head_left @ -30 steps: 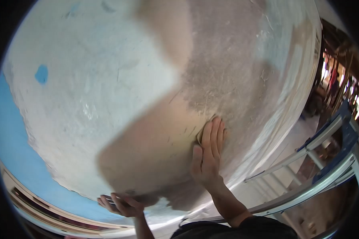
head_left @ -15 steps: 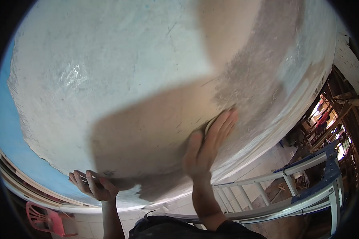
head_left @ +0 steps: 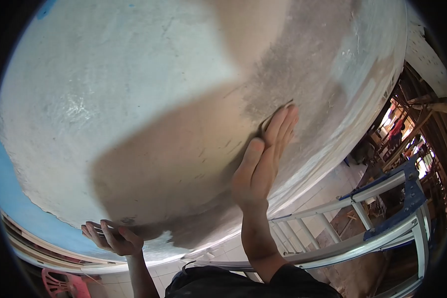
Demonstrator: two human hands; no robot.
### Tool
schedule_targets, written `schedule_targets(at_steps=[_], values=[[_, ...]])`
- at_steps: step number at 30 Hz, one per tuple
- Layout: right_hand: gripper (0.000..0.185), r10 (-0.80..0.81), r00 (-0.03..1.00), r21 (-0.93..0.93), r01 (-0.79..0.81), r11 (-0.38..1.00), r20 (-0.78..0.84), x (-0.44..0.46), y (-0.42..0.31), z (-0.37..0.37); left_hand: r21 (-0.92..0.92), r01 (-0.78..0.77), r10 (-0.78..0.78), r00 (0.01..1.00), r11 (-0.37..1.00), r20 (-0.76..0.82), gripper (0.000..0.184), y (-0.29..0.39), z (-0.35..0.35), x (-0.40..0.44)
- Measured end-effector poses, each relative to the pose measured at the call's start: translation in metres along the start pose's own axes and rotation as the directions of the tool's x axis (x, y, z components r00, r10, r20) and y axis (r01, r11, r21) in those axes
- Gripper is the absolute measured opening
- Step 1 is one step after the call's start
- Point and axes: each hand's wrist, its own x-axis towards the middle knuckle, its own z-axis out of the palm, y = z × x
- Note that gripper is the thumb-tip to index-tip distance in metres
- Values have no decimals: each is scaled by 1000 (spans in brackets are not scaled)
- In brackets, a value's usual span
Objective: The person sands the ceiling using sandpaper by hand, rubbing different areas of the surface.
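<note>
A large pale wall, curved in this wide view, fills the upper part, with a rough grey patch right of the middle. My right hand lies along the wall at the lower edge of that patch, its fingers close together. Beneath the fingers, the thin edge of a bent sheet shows, like sandpaper; most of it is hidden. My left hand rests at the wall's lower left, fingers apart and slightly bent against the surface. I see no object held in it.
An aluminium ladder with blue fittings stands at the lower right. A pink plastic chair is on the tiled floor at lower left. Blue paint borders the wall at left. Timber and a lit opening show at far right.
My right hand has slid upward along the wall with the thin sheet under its fingers. My left hand stays near the same place. The view has shifted slightly.
</note>
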Motion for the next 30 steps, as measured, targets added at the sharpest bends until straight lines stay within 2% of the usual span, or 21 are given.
schedule_targets(at_steps=[4, 7, 10, 13, 16, 19, 22, 25, 28, 30], values=[[57, 77, 996, 9, -78, 997, 42, -33, -7, 10, 0, -2, 2, 1000, 1000, 2, 40, -2, -1, 0], [56, 56, 993, 20, -59, 998, 103, -76, -5, 19, 4, 1, -1, 1000, 1000, -14, 40, -4, 1, -1], [56, 16, 998, -47, -13, 999, 55, -45, 4, 15, 14, 0, -1, 1000, 1000, 31, 39, -5, -2, -3], [54, 65, 995, 43, -62, 997, -74, 6, -2, 2, 11, 4, -5, 1000, 1000, 27, 39, -3, -2, -4], [54, 71, 996, 47, -69, 997, -58, -12, -9, 11, 17, -7, 7, 1000, 1000, 12, 41, -6, -2, -3], [55, 60, 996, 63, -64, 996, 67, -68, -9, 18, 29, 1, -1, 1000, 1000, 12, 40, -6, -1, -5], [55, 18, 997, -28, -16, 999, 70, -54, 4, 13, 30, 7, -8, 999, 1000, 31, 39, -6, -4, -5], [55, 81, 996, 6, -81, 997, -33, -3, 4, -1, 25, 8, -9, 1000, 1000, 27, 40, -5, -3, -5], [57, 117, 993, -41, -117, 992, 2, -4, -6, -1, 18, 11, -11, 1000, 1000, 12, 40, -5, -1, -4], [57, 99, 993, -28, -97, 995, 61, -45, -16, 9, 17, 7, -7, 1000, 1000, -10, 40, -4, -1, -3]])
